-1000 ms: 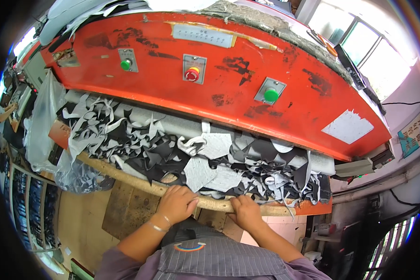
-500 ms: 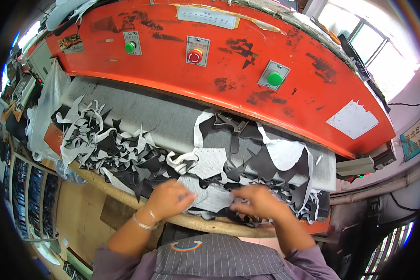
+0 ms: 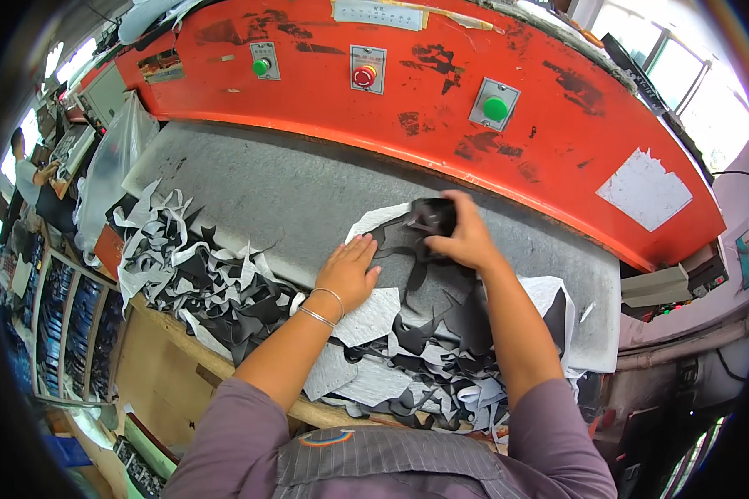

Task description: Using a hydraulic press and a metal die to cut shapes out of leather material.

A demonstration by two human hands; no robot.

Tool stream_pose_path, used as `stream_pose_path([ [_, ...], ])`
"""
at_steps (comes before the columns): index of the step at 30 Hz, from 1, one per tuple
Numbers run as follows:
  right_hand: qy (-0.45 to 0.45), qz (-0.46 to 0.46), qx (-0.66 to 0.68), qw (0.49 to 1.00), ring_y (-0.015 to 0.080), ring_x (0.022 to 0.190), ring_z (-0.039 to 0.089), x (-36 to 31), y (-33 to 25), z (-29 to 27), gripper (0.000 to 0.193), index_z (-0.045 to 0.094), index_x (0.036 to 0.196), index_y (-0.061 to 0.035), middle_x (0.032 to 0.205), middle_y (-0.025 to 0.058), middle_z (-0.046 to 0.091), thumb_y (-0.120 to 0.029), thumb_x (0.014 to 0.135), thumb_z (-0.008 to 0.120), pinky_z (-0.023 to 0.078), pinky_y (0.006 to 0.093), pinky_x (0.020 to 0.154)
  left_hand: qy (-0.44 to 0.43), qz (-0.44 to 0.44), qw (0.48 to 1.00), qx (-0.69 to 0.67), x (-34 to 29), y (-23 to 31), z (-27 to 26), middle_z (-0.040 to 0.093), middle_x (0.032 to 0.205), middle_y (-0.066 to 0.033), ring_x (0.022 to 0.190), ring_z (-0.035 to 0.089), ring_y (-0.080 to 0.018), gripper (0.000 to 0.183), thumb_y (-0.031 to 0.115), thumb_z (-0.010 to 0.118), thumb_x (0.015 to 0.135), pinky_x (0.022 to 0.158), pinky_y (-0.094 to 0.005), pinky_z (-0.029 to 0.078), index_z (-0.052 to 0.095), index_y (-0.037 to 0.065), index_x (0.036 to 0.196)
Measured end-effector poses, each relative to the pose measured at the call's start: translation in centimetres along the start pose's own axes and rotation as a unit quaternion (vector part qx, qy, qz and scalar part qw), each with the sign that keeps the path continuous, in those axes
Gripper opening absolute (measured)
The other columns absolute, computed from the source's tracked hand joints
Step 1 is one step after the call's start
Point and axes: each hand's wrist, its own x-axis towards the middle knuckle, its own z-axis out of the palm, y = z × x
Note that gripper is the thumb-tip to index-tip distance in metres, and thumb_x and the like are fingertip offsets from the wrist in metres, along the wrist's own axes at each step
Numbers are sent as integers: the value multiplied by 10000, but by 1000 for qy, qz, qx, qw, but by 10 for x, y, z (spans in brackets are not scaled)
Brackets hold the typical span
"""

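Observation:
My right hand (image 3: 468, 239) grips a dark cutting die (image 3: 431, 218), its fingers and thumb round the side; the die is smeared by motion, and I cannot tell whether it touches the board. My left hand (image 3: 349, 270) lies flat, fingers stretched, on the sheet material left of the die. Under and around the hands is a dark sheet (image 3: 466, 320) with cut-out gaps and a curved white strip (image 3: 381, 218). A white angular piece (image 3: 369, 318) lies below my left hand, with another pale piece (image 3: 329, 372) nearer me.
A grey cutting board (image 3: 250, 187) stretches beneath a red machine beam (image 3: 324, 71) with two green buttons (image 3: 495, 108) and a red button (image 3: 364, 76). Black and white scraps (image 3: 216, 287) heap at the left and along the front edge. Far left, another person (image 3: 37, 179) is near a plastic bag (image 3: 112, 170).
Both hands have moved from the front edge out over the board. My right hand has taken hold of the die; my left has flattened on the material. The view has shifted slightly.

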Motion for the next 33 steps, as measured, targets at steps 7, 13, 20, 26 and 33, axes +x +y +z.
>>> stream_pose_path([
  [7,212,101,411,881,169,957,540,-128,-3,-99,561,428,1211,-81,1050,58,539,-179,709,657,455,304,848,-60,17,998,7,4,33,-20,431,1415,-165,1343,361,-315,551,295,609,860,1109,-425,274,481,37,1330],
  [13,113,204,417,878,203,1110,479,-227,-51,-52,777,391,1370,-91,1238,70,472,-193,694,760,402,341,944,-196,81,867,-450,-23,155,-44,318,1482,-139,1341,359,-283,884,257,772,763,1079,-415,316,263,54,1458],
  [20,68,189,407,891,239,1150,481,-284,-87,-44,732,377,1372,-88,1269,117,444,-208,728,702,407,379,980,-262,51,780,-567,-89,202,-40,330,1442,-180,1340,352,-264,926,309,759,783,1087,-406,324,200,40,1471],
  [26,88,178,339,920,282,1083,549,-398,-136,-108,738,254,1454,-38,1286,172,489,-130,811,606,515,348,808,-290,207,694,-626,-164,271,-8,622,1084,-207,996,611,-264,567,228,583,816,839,-348,491,444,-32,1301],
  [33,120,222,273,928,260,1044,505,-362,-161,-138,568,438,1298,-29,1176,137,509,-66,752,593,418,375,907,-72,244,898,-360,-178,203,-33,615,801,-216,783,599,-394,172,145,541,811,696,-443,470,576,-19,847],
])
